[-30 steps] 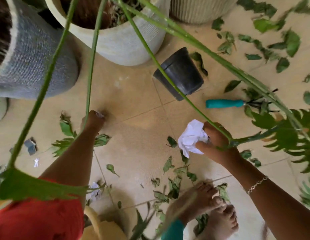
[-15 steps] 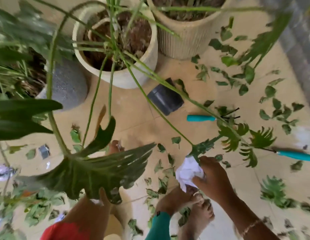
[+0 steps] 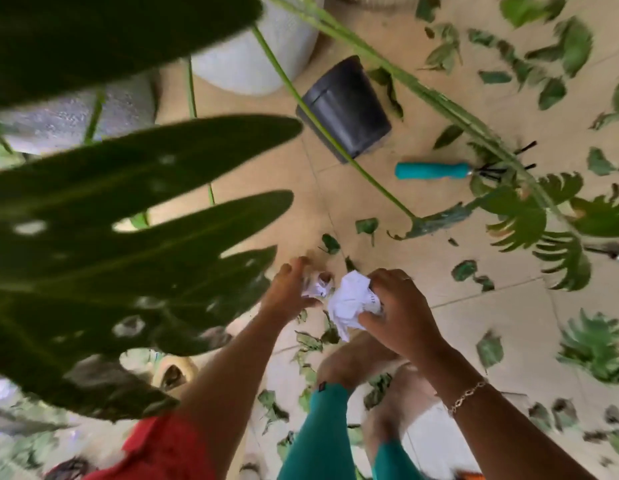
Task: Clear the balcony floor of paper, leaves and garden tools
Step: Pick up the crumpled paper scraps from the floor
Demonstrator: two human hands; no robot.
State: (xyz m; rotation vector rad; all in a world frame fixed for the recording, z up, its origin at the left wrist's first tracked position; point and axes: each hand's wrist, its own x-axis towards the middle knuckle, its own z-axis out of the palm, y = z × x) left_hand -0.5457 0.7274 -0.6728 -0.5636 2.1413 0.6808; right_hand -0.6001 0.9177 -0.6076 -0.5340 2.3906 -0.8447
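White crumpled paper (image 3: 351, 303) gripped in right hand (image 3: 401, 313); smaller scrap (image 3: 318, 288) pinched in left hand (image 3: 287, 292). Press both into one tight wad before reaching for near leaves (image 3: 308, 341).

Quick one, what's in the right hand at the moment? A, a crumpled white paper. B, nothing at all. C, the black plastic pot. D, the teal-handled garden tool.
A: the right hand grips the crumpled white paper, while the teal-handled tool and the black pot lie on the floor, and the left hand holds a smaller paper scrap.
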